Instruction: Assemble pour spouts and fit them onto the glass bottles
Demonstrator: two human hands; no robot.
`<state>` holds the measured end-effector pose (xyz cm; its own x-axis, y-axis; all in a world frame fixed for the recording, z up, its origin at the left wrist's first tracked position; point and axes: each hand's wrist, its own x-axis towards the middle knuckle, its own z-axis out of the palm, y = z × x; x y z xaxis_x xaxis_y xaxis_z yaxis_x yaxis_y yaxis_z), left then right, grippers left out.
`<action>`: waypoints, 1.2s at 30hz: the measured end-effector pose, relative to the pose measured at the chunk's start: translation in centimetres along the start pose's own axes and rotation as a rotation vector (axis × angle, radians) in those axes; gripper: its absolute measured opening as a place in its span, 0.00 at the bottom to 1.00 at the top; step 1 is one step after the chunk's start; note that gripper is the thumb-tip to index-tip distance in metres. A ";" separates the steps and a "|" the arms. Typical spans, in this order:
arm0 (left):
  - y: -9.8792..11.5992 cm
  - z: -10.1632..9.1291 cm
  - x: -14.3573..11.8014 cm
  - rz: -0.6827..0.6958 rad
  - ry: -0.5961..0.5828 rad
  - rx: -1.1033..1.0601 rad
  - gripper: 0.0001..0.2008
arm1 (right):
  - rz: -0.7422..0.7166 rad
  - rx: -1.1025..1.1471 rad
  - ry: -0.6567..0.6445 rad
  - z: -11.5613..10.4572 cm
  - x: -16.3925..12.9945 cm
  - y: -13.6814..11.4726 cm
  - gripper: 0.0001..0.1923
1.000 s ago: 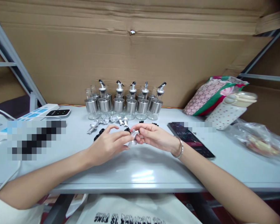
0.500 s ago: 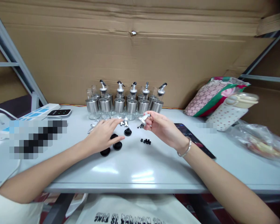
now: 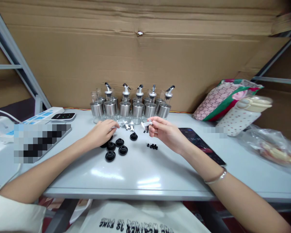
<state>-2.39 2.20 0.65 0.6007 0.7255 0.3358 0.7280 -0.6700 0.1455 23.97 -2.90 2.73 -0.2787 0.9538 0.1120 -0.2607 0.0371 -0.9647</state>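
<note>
In my right hand (image 3: pixel 165 132) is a silver pourer spout (image 3: pixel 146 124), pinched between thumb and fingers with its flared base pointing left. My left hand (image 3: pixel 101 133) rests low over the table, fingers curled and thumb close to them; whatever is between the fingertips is hidden. Beside those fingertips lie several loose silver spouts (image 3: pixel 129 125). Several black rubber stoppers (image 3: pixel 111 146) lie near and partly under my left hand, and one separate stopper (image 3: pixel 134 136) sits between the hands. Small black caps (image 3: pixel 153 146) are below my right hand, and thin black pieces (image 3: pixel 145 130) lie under the held spout.
Glass bottles with steel sleeves (image 3: pixel 137 109) stand along the back, several with pourers fitted. Right of my hand lie a phone (image 3: pixel 201 144), a dotted bottle (image 3: pixel 237 118), a patterned bag (image 3: pixel 215 100) and a plastic bag (image 3: pixel 274 149). A power strip (image 3: pixel 45 115) and a small device (image 3: pixel 63 116) are left.
My left hand has moved left and its outstretched fingers have curled, uncovering more black stoppers. My right hand still holds the spout, shifted slightly left and turned.
</note>
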 end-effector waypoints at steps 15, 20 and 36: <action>3.2 -0.3 -1.3 0.102 -0.019 0.374 0.19 | 0.042 -0.011 0.014 -0.1 0.0 0.1 0.09; 3.9 -0.5 -1.2 0.059 -0.103 0.285 0.16 | 0.041 -0.017 0.020 0.0 -0.1 0.1 0.10; 3.3 -1.0 -1.1 0.105 -0.072 -0.115 0.05 | -0.032 -0.001 0.152 0.2 0.1 -0.1 0.12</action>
<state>-0.99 -0.94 1.65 0.6967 0.6571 0.2877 0.6196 -0.7534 0.2202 23.85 -2.89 2.89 -0.1273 0.9863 0.1049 -0.2662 0.0680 -0.9615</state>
